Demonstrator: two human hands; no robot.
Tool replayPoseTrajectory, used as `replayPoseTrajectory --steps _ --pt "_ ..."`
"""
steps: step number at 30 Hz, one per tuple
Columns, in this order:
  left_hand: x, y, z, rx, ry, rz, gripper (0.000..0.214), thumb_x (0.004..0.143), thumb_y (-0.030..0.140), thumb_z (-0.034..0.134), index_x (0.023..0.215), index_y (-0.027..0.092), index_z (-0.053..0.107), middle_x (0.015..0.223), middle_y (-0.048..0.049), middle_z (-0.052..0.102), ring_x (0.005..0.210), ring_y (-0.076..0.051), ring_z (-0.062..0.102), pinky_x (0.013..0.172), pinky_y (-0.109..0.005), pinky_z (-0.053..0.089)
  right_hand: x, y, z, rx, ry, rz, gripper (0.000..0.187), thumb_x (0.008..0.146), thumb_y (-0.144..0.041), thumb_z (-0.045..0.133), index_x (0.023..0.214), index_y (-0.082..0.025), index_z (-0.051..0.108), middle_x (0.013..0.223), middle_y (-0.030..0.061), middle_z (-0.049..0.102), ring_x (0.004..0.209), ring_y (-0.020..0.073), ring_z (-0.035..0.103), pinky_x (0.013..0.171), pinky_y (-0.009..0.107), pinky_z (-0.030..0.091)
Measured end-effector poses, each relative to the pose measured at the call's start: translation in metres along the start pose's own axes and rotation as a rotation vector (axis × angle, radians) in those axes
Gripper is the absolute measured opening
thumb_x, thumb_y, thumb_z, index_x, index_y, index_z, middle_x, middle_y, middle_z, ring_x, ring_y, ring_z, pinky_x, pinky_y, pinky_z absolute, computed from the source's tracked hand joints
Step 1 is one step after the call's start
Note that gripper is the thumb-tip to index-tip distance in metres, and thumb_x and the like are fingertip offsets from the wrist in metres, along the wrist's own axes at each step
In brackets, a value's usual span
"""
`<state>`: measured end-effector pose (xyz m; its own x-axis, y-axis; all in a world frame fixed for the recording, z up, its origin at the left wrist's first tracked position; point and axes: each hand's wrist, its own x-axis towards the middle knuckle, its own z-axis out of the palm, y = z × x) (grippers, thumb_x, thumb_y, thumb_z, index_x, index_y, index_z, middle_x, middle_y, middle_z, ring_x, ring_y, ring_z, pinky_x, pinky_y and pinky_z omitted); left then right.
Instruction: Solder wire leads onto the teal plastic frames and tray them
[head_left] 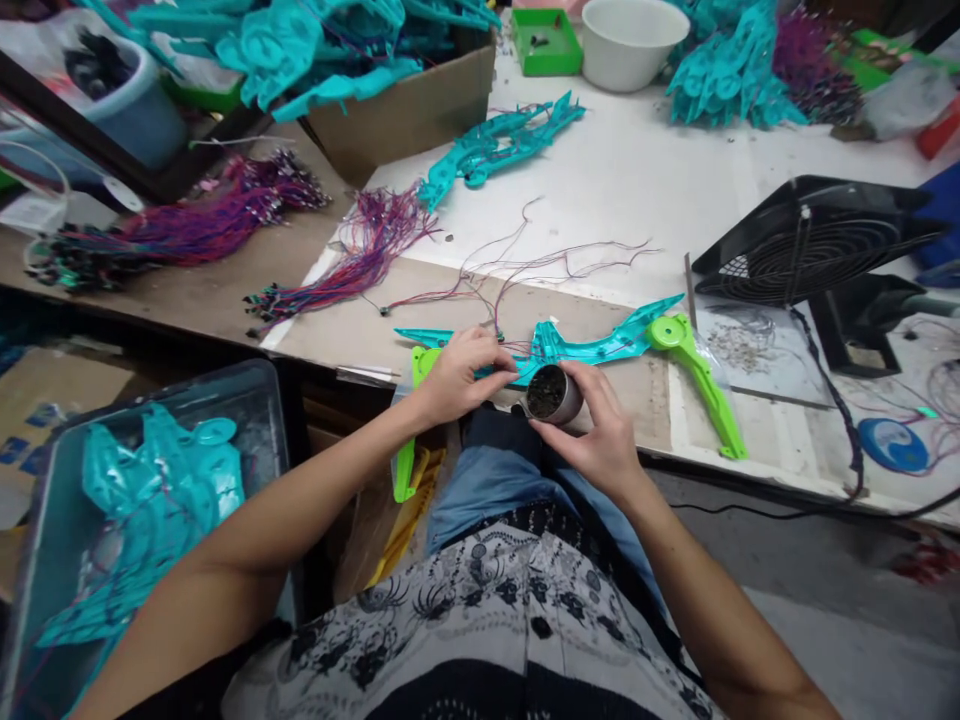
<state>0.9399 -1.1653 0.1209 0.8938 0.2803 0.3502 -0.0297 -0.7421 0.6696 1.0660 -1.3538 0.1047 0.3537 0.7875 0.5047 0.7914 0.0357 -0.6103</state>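
Note:
My right hand (604, 428) grips a small metal cup (572, 395) from its right side, thumb low and fingers along the rim. The cup tilts toward me and is full of tiny dark pieces, probably screws. Left of it, my left hand (466, 375) is curled with thumb and fingertips together; whatever they pinch is too small to make out. Just beyond both hands lies a turquoise bow-shaped plastic part (600, 348) with thin wires along it. A lime-green limb (701, 385) joins its right end, and another lime-green limb (405, 465) hangs at its left, partly behind my left hand.
Wire bundles (367, 245) lie at the left, with more turquoise parts (502, 140) behind. A cardboard box (405, 115) of parts stands at the back. At right is a black fan (810, 245). A grey bin (259, 400) with turquoise parts sits below left.

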Motion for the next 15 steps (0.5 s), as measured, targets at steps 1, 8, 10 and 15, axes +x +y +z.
replayPoseTrajectory --steps 1,8,10,15 --pt "0.000 0.002 0.001 0.027 -0.021 0.017 0.019 0.089 0.032 0.058 0.080 0.019 0.069 0.077 -0.0045 0.065 0.088 -0.020 0.056 0.088 -0.036 0.041 -0.001 0.000 0.000 -0.009 -0.002 -0.005 0.061 0.082 -0.031 0.072 0.136 -0.024 0.045 0.124 0.0120 0.059 0.117 0.0275 0.058 0.099 0.048 0.051" --pt "-0.002 0.005 0.011 0.194 -0.006 0.104 0.015 0.088 0.026 0.057 0.082 0.018 0.068 0.080 -0.0053 0.064 0.097 -0.023 0.054 0.087 -0.038 0.037 -0.004 -0.005 -0.002 -0.036 -0.007 -0.007 0.061 0.082 -0.029 0.071 0.136 -0.023 0.045 0.124 0.0126 0.059 0.117 0.0277 0.057 0.099 0.049 0.051" --pt "-0.003 0.006 0.013 0.222 0.003 0.128 0.014 0.088 0.025 0.057 0.082 0.018 0.067 0.081 -0.0058 0.064 0.099 -0.024 0.054 0.087 -0.038 0.036 -0.004 -0.007 -0.003 -0.034 -0.005 -0.014 0.061 0.082 -0.028 0.071 0.136 -0.023 0.045 0.123 0.0128 0.058 0.118 0.0276 0.057 0.099 0.048 0.051" --pt "-0.002 0.008 0.017 0.245 -0.008 0.133 0.013 0.087 0.026 0.058 0.081 0.018 0.066 0.082 -0.0060 0.065 0.100 -0.025 0.053 0.089 -0.039 0.035 -0.005 -0.006 -0.003 -0.041 -0.004 -0.015 0.061 0.082 -0.029 0.071 0.137 -0.024 0.043 0.123 0.0124 0.058 0.117 0.0276 0.057 0.099 0.049 0.051"
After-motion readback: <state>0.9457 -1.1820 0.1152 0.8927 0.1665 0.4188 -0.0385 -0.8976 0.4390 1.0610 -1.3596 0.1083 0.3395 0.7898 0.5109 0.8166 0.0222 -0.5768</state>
